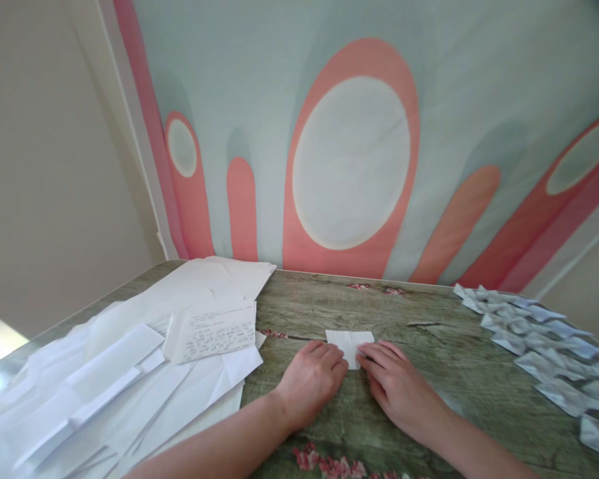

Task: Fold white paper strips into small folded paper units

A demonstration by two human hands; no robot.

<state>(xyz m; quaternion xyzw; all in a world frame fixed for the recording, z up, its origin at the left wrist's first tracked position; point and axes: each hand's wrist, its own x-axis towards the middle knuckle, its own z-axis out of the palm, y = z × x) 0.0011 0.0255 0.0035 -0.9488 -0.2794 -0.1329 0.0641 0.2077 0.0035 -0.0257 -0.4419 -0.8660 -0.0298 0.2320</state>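
Observation:
A small folded piece of white paper [348, 341] lies on the table [429, 332] in front of me. My left hand [312, 379] rests with curled fingers against its left side. My right hand [397, 386] lies flat on the table, its fingertips pressing down on the paper's right lower edge. Both hands hold the paper against the tabletop.
A loose pile of white sheets [104, 379] covers the table's left part, with a handwritten sheet [214, 330] on top. Several folded paper pieces [544, 346] lie along the right side. A patterned pink and grey cloth [349, 153] hangs behind the table.

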